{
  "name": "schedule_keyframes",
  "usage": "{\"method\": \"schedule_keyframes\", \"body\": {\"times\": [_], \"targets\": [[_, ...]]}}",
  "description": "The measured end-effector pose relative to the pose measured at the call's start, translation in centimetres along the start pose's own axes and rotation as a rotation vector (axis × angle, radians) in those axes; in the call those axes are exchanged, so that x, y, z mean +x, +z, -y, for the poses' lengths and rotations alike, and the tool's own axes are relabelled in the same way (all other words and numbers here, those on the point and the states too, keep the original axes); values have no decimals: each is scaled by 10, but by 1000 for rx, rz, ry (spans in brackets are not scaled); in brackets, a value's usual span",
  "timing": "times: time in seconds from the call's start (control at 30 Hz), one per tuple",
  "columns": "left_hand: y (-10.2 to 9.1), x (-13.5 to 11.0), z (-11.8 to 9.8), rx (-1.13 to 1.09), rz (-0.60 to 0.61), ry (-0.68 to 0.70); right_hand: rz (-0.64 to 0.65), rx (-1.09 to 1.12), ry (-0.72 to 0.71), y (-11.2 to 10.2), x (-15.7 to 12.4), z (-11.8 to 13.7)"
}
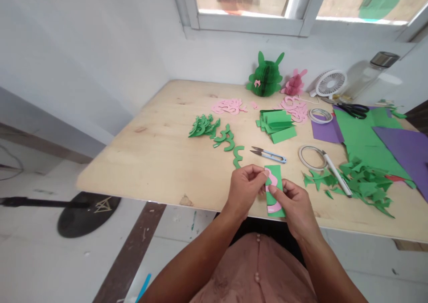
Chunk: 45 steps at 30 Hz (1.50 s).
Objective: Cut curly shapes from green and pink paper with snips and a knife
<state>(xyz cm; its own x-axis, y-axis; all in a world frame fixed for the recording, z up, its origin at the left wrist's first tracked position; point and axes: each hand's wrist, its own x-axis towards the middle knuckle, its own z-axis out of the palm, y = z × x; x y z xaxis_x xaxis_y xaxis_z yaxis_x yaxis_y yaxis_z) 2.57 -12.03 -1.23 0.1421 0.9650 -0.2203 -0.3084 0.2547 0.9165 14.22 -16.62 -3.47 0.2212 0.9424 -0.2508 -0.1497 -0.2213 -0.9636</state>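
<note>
Close to the table's front edge, a folded green paper strip (276, 213) is held between my two hands, with a pink wavy paper cutout (274, 178) lying against its face. My left hand (245, 187) pinches the cutout and the strip along their left edge near the top. From the right, my right hand (296, 202) grips the strip, its thumb pressed on the pink cutout. Blue-handled thread snips (269, 155) lie just beyond, beside curved green cutouts (238, 155).
Green cutouts (202, 126), pink cutouts (229, 106) and folded green strips (277, 123) lie farther back. Tape rolls (312, 157), a white pen-shaped cutter (337, 174) and green scraps (366, 184) are at right. Behind stand a green honeycomb paper figure (265, 77), a fan (331, 83) and black scissors (353, 110).
</note>
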Motion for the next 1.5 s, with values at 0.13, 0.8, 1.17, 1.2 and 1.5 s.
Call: {"method": "schedule_keyframes", "body": {"times": [0.13,0.8,1.17,1.2,1.5], "targets": [[1,0,0,-1,-16,18,13,-4,0,1,0,-1],[3,0,3,-46,-14,-10,6,-38,-6,-3,0,-3],[-2,3,3,-77,35,-56,12,-25,-13,0,-1,-1],[-2,3,3,-80,38,-62,10,-24,-5,0,-1,-1],[-2,5,3,-105,44,-118,31,3,11,1,-2,0]]}}
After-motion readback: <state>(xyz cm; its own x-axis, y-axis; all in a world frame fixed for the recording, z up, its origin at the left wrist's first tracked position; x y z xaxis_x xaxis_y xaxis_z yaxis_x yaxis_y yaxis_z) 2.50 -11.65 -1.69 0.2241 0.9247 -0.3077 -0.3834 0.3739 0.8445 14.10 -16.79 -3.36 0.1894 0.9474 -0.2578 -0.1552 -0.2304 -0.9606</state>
